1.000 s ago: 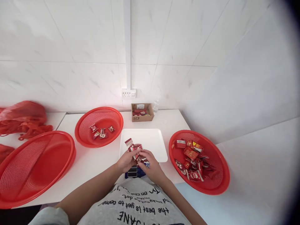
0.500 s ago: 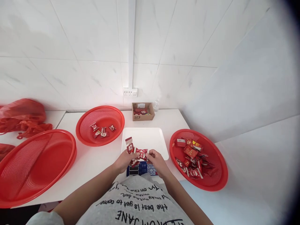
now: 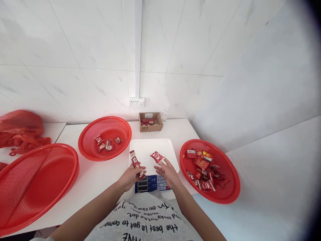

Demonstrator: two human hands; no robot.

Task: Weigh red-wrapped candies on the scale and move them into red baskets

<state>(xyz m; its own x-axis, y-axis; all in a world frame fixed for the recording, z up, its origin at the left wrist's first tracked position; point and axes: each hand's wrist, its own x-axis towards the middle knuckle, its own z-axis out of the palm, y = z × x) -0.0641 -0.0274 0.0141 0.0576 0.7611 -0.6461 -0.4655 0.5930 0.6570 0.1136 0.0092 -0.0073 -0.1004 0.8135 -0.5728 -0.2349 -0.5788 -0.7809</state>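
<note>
My left hand (image 3: 130,176) is closed around a long dark-red wrapped snack (image 3: 135,162), held over the near left part of the scale. Between the fingertips of my right hand (image 3: 168,172) is a small red-and-white candy packet (image 3: 156,156), pinched by its near right corner. Both hands are apart, above the electronic scale's white pan (image 3: 147,144). Below them shows the scale's blue keypad and display panel (image 3: 151,183). What else may be in my left palm is hidden.
A red basket (image 3: 237,185) heaped with wrapped snacks stands on the right. Another red basket (image 3: 85,129) at the back left holds several packets. A larger red basket (image 3: 72,157) is at far left, near red plastic bags (image 3: 21,122). A cardboard box (image 3: 151,128) with packets stands by the wall.
My hands have moved apart. The red-and-white packet, earlier held between both, is now in my right hand alone, over the pan. The long snack stays in my left.
</note>
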